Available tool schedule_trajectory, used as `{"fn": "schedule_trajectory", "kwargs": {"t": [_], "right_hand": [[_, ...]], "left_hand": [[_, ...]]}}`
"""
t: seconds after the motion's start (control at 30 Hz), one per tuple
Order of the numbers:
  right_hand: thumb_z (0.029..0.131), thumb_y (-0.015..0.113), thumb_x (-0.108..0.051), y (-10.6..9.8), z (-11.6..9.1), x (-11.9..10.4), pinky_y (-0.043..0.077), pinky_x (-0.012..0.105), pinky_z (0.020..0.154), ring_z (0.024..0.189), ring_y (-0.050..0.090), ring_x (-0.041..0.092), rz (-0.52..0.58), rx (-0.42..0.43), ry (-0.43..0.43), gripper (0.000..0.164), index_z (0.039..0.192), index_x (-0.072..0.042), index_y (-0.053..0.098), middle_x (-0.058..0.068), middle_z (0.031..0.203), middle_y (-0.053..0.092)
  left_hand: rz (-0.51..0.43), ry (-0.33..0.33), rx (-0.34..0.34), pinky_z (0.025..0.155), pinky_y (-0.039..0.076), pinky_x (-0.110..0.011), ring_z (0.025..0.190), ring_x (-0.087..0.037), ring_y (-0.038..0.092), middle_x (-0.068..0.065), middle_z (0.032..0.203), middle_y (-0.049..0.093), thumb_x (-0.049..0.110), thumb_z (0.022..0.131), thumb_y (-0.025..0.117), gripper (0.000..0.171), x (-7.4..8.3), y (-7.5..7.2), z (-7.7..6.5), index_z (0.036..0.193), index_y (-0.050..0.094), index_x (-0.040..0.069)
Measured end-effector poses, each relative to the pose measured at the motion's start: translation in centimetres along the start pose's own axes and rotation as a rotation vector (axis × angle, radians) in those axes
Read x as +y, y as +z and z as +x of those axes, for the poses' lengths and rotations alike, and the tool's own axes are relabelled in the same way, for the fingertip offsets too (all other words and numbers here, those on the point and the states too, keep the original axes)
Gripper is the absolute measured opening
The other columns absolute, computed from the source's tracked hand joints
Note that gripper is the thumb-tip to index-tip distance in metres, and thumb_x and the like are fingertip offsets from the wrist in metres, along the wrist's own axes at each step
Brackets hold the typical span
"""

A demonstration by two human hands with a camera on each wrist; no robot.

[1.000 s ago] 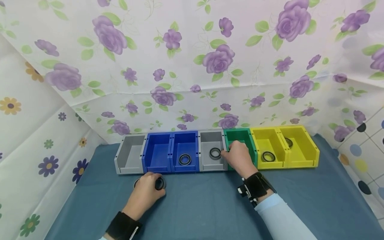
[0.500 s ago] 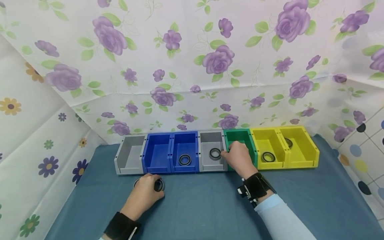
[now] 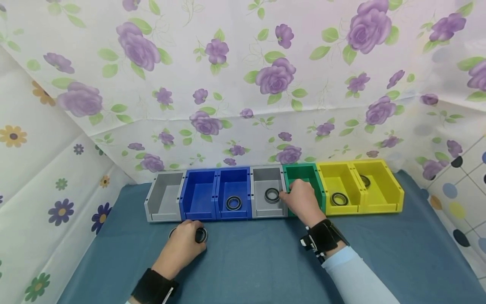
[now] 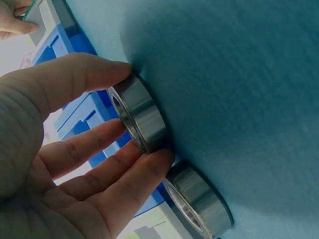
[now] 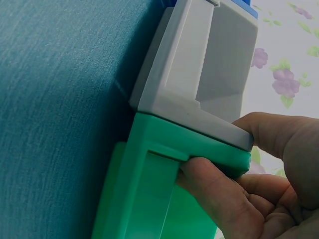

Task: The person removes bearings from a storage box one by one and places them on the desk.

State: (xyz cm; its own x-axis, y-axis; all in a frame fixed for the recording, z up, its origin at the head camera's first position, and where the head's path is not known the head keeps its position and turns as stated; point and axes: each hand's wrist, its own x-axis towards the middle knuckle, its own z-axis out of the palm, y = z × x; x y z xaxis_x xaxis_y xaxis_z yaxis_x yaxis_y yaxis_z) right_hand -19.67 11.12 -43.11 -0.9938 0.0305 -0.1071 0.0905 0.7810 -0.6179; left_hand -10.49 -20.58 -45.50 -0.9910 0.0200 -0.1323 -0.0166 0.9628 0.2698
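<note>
My left hand (image 3: pixel 184 242) pinches a ring-shaped metal ball bearing (image 4: pixel 147 112) between thumb and fingers, low over the blue cloth. A second bearing (image 4: pixel 202 204) lies on the cloth beside it, close to the fingertips; the hand partly covers it in the head view. My right hand (image 3: pixel 302 200) grips the adjoining side walls of a grey bin (image 5: pixel 174 94) and a green bin (image 5: pixel 144 174), thumb on the grey side and fingers inside the green one. A bearing (image 3: pixel 272 202) lies in that grey bin near the thumb. The hand hides part of the green bin's inside.
The bins form one row against the flowered backdrop. Left of the middle grey bin are two blue bins (image 3: pixel 199 214) and another grey bin (image 3: pixel 166 216); yellow bins (image 3: pixel 383 207) stand at right. Bearings lie in one blue bin (image 3: pixel 233 203) and both yellow bins.
My left hand has shifted very slightly left with the bearing between its fingers. The right hand keeps its place on the bin walls, and the bins have not moved.
</note>
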Motion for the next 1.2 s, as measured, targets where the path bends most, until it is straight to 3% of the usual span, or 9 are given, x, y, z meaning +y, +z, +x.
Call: {"fn": "schedule_trajectory", "kwargs": {"t": [0.17, 0.27, 0.5, 0.63, 0.77, 0.97, 1.2], "right_hand": [[0.083, 0.064, -0.029, 0.0, 0.0, -0.1, 0.023, 0.022, 0.036, 0.036, 0.033, 0.013, 0.001, -0.001, -0.004, 0.047, 0.048, -0.014, 0.036, -0.004, 0.045, 0.026], [0.083, 0.064, -0.029, 0.0, 0.0, -0.1, 0.023, 0.022, 0.036, 0.036, 0.033, 0.013, -0.001, -0.004, -0.005, 0.047, 0.048, -0.014, 0.036, -0.004, 0.045, 0.026], [0.083, 0.064, -0.029, 0.0, 0.0, -0.1, 0.024, 0.022, 0.036, 0.036, 0.034, 0.013, -0.007, 0.001, -0.002, 0.046, 0.048, -0.013, 0.038, -0.004, 0.045, 0.027], [0.083, 0.064, -0.03, 0.0, 0.0, 0.0, 0.024, 0.022, 0.036, 0.036, 0.034, 0.013, -0.006, -0.004, 0.004, 0.047, 0.048, -0.013, 0.037, -0.004, 0.045, 0.026], [0.083, 0.064, -0.029, 0.0, 0.0, 0.0, 0.023, 0.022, 0.036, 0.036, 0.031, 0.012, -0.011, 0.0, -0.002, 0.047, 0.048, -0.014, 0.036, -0.005, 0.046, 0.025], [0.082, 0.064, -0.029, 0.1, 0.2, 0.1, 0.022, 0.022, 0.035, 0.036, 0.031, 0.012, -0.013, 0.004, -0.004, 0.047, 0.049, -0.014, 0.035, -0.005, 0.046, 0.024], [0.082, 0.065, -0.03, 0.2, 0.2, 0.1, 0.023, 0.022, 0.035, 0.036, 0.032, 0.013, -0.015, 0.002, 0.01, 0.047, 0.049, -0.014, 0.035, -0.004, 0.046, 0.025]], "left_hand": [[-0.012, 0.014, -0.013, 0.085, 0.05, -0.045, 0.096, -0.02, 0.06, -0.009, 0.104, 0.063, 0.021, 0.068, 0.079, 0.048, 0.0, -0.2, -0.1, 0.111, 0.063, 0.007], [-0.029, 0.027, 0.02, 0.085, 0.05, -0.046, 0.099, -0.021, 0.06, -0.01, 0.108, 0.062, 0.024, 0.07, 0.078, 0.05, 0.2, -0.4, -0.3, 0.114, 0.063, 0.007], [-0.072, 0.121, 0.268, 0.092, 0.047, -0.048, 0.115, -0.028, 0.054, -0.014, 0.122, 0.057, 0.028, 0.074, 0.075, 0.053, 1.8, -2.0, -0.4, 0.121, 0.058, 0.007], [-0.104, 0.192, 0.396, 0.101, 0.038, -0.053, 0.13, -0.034, 0.039, -0.017, 0.136, 0.047, 0.03, 0.076, 0.074, 0.063, 3.2, -2.8, 0.0, 0.13, 0.05, 0.009], [-0.131, 0.242, 0.477, 0.108, 0.025, -0.057, 0.139, -0.037, 0.024, -0.018, 0.146, 0.035, 0.034, 0.077, 0.073, 0.075, 4.5, -3.2, 0.9, 0.14, 0.039, 0.01], [-0.137, 0.274, 0.497, 0.11, 0.02, -0.059, 0.142, -0.037, 0.015, -0.019, 0.151, 0.025, 0.038, 0.079, 0.071, 0.081, 6.3, -3.1, 2.3, 0.144, 0.03, 0.012], [-0.148, 0.279, 0.456, 0.11, 0.021, -0.057, 0.142, -0.038, 0.016, -0.018, 0.151, 0.023, 0.037, 0.082, 0.067, 0.077, 7.7, -2.4, 3.8, 0.145, 0.029, 0.015]]}}
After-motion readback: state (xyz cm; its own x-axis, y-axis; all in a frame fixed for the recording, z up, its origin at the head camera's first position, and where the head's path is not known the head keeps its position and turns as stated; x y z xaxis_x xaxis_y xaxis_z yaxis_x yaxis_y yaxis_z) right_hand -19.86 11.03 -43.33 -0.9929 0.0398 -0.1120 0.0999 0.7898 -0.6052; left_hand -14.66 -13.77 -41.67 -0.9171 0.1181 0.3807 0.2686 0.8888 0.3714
